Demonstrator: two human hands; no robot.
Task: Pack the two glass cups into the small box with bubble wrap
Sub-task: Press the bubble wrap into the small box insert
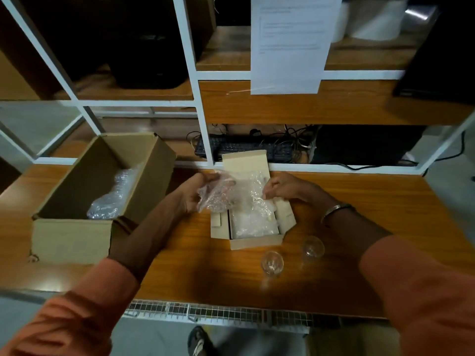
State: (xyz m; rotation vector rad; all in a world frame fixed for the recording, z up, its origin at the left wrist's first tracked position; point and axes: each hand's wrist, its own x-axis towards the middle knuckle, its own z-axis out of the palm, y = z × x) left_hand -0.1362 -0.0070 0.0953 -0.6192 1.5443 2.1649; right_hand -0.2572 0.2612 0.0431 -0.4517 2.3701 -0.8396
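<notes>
The small open box [257,242] sits at the middle of the wooden table, its lid flap up at the back. A sheet of clear bubble wrap [239,196] hangs over it, partly lying inside. My left hand [191,195] grips the sheet's left edge. My right hand [285,187] pinches its right edge. Two glass cups stand on the table in front of the box: one [272,262] nearer me, the other [313,246] to its right. Both cups are untouched.
A large open cardboard box [72,242] at the left holds more bubble wrap [113,199]. White shelving stands behind the table, with a black keyboard [244,149] and cables. A paper sheet [290,44] hangs from the shelf. The table's front edge lies near me.
</notes>
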